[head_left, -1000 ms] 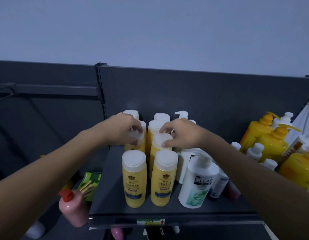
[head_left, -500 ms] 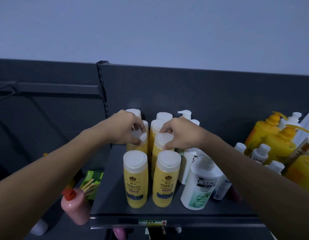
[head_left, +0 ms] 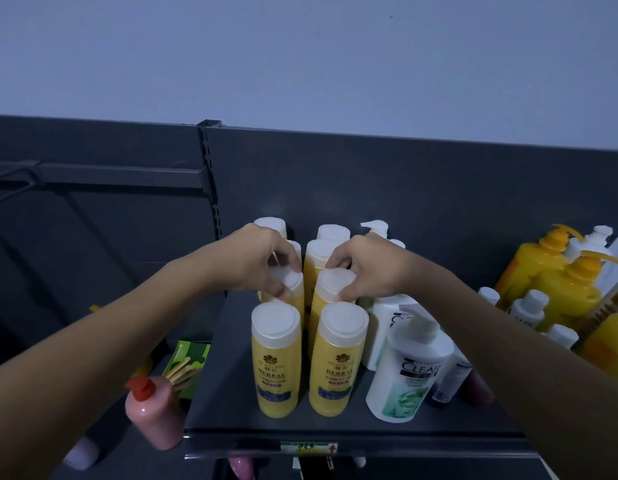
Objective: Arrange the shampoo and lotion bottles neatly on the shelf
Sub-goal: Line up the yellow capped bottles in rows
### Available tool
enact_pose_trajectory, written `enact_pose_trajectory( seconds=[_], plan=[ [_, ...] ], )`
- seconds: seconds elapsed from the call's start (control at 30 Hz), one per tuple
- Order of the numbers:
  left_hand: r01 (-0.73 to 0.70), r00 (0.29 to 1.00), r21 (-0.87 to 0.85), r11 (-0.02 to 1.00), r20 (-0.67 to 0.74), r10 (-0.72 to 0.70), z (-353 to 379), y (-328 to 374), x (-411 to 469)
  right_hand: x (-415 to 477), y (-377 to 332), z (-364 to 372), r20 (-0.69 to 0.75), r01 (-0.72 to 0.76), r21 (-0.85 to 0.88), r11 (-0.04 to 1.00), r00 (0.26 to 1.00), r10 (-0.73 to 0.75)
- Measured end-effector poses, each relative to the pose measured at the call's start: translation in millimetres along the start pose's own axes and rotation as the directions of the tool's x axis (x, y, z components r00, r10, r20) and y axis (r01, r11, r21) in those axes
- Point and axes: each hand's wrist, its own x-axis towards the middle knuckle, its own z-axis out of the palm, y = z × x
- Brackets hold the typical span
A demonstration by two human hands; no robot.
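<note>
Several yellow Herbal bottles with white caps stand in two rows on the dark shelf [head_left: 231, 420]. The front left bottle [head_left: 276, 362] and front right bottle [head_left: 338, 362] stand free. My left hand [head_left: 255, 259] grips the cap of the second bottle in the left row [head_left: 290, 284]. Across from it, my right hand [head_left: 368, 268] grips the cap of the second bottle in the right row [head_left: 333, 285]. More yellow bottles behind are partly hidden by my hands.
A white Clear pump bottle [head_left: 409, 372] and other white bottles stand right of the rows. Yellow pump bottles [head_left: 563, 289] crowd the far right. A pink bottle with a red cap [head_left: 153, 410] and a green box [head_left: 188, 365] sit lower left.
Both hands stay on the same two caps; the second-row bottles have been drawn slightly forward toward the front pair, and the view has shifted a little.
</note>
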Motion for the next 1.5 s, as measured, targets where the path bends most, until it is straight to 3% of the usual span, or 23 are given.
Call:
enact_pose_trajectory(
  seconds=[0.13,0.3,0.53,1.03,1.5],
  plan=[
    [-0.013,1.000,-0.036,0.999,-0.006,0.013,-5.5,-2.1,1.7,1.8,-2.8,-12.1,0.062,-0.018,0.047,0.999,0.998,0.015],
    [0.069,0.974,-0.040,0.997,-0.213,-0.076,-15.9,-12.6,17.4,20.0,-5.1,-31.4,-0.134,-0.017,0.065,0.998,0.991,0.026],
    [0.112,0.994,0.068,0.991,-0.016,-0.111,-10.6,-20.8,45.4,56.7,-4.8,-13.5,-0.075,-0.023,-0.058,0.998,0.997,0.019],
    [0.118,0.992,-0.025,0.993,-0.035,-0.118,-8.0,-19.5,52.0,60.6,5.9,-5.4,-0.069,-0.005,-0.213,0.977,0.998,-0.010],
    [0.119,0.990,-0.084,0.989,-0.062,-0.125,-2.7,-20.7,52.9,50.2,16.1,-10.2,-0.044,0.000,-0.169,0.986,0.999,-0.007]
  ],
)
